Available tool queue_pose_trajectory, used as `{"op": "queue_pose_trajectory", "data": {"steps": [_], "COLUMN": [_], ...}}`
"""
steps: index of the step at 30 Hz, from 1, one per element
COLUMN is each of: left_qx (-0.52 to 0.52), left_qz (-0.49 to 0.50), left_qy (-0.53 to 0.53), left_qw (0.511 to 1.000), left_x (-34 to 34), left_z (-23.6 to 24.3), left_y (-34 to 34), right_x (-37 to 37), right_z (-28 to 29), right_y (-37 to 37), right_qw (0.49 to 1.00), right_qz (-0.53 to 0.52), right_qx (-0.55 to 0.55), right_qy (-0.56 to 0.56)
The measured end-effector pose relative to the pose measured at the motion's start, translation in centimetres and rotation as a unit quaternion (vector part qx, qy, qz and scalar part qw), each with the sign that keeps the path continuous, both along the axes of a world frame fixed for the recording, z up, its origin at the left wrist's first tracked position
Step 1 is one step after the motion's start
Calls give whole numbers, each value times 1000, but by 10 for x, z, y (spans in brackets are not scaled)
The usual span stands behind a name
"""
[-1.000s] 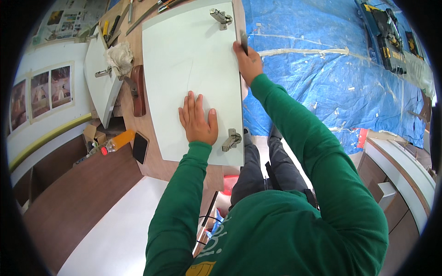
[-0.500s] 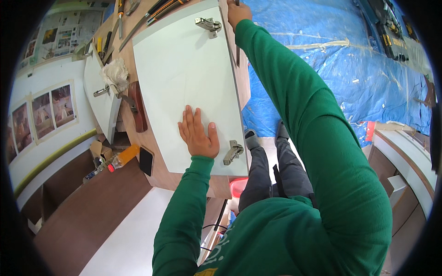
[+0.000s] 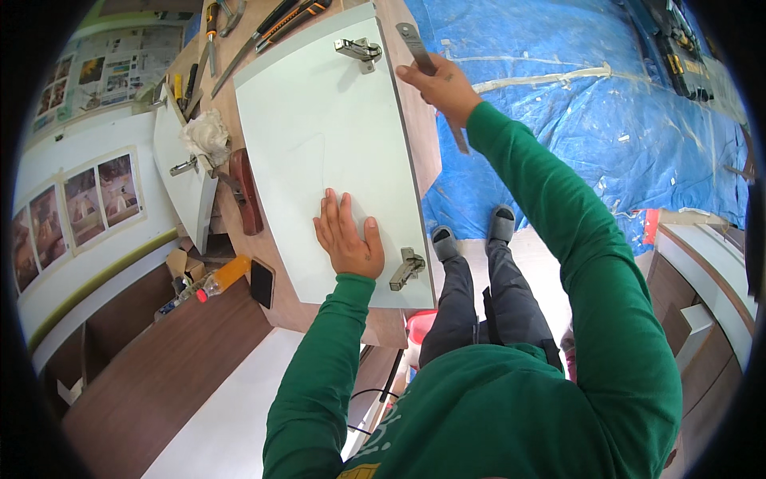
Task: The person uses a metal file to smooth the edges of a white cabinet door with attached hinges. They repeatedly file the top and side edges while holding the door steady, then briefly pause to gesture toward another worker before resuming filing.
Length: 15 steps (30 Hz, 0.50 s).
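A white cabinet door panel (image 3: 319, 120) with a grey edge lies on the wooden worktop. My left hand (image 3: 351, 239) rests flat on its lower part, fingers stretched out. Beside that hand a metal hinge (image 3: 408, 269) is fixed near the lower right corner, and a second hinge (image 3: 359, 51) sits at the upper right. My right hand (image 3: 447, 89) is closed around a flat metal file (image 3: 415, 46), its rounded end with a hole pointing away from me. The file is held tilted, right of the panel's right edge and apart from it.
Left of the panel lie a wooden hand plane (image 3: 246, 191), a phone (image 3: 262, 283), crumpled cloth (image 3: 207, 137) and another white panel (image 3: 179, 160) with a hinge. A screwdriver (image 3: 211, 36) and cutters (image 3: 291, 24) lie at the far end. Blue sheeting (image 3: 558, 136) covers the floor on the right.
My right hand has come nearer and to the right with the file, away from the panel's far right edge. My left hand stays flat on the panel.
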<state>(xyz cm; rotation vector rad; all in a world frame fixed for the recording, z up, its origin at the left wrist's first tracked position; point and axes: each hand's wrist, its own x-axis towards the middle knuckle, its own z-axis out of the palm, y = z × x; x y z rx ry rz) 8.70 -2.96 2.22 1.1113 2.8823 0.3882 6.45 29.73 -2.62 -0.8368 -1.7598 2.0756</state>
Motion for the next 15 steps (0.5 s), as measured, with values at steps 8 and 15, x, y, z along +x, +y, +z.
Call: {"op": "queue_pose_trajectory", "data": {"steps": [8,15], "left_qx": [8,12], "left_qz": [-2,4], "left_qy": [0,-7], "left_qw": [1000,1000], "left_x": [0,-1], "left_z": [0,1], "left_y": [0,0], "right_x": [-52,-104], "right_z": [1,-15], "right_y": [-15,15], "right_qw": [993,976], "right_qz": [-107,-175], "right_qx": [14,123], "right_qy": [40,48]}}
